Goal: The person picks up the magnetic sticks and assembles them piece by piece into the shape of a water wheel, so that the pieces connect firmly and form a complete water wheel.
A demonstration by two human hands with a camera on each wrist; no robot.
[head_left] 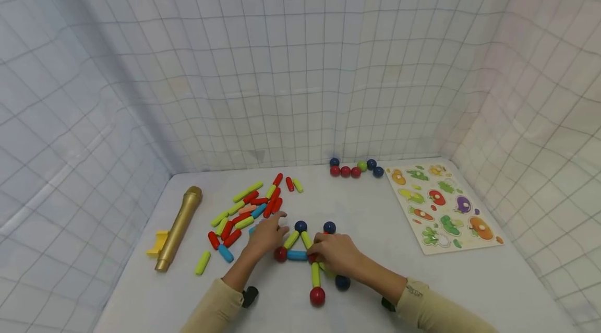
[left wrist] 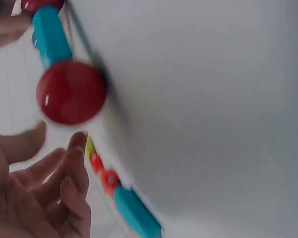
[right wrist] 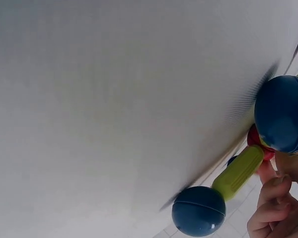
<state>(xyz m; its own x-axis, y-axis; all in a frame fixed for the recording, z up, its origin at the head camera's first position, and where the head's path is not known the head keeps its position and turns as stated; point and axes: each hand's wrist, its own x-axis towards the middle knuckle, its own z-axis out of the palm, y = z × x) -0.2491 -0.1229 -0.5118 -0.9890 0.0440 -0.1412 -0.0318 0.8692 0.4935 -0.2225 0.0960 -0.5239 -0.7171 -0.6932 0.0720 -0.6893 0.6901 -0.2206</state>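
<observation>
A figure of balls and short sticks lies mid-table in the head view. A light blue stick joins a left red ball to a middle red ball; yellow-green sticks rise to a dark blue ball. My right hand grips the middle red ball, partly covering it. Below, a yellow-green stick leads to another red ball. Beside the left red ball, my left hand holds nothing, its fingers loosely bent and apart from it.
Loose red, yellow-green and blue sticks spread left of the figure. Farther left lie a gold microphone-shaped object and a yellow piece. Several spare balls line the back. A vegetable puzzle board lies at right.
</observation>
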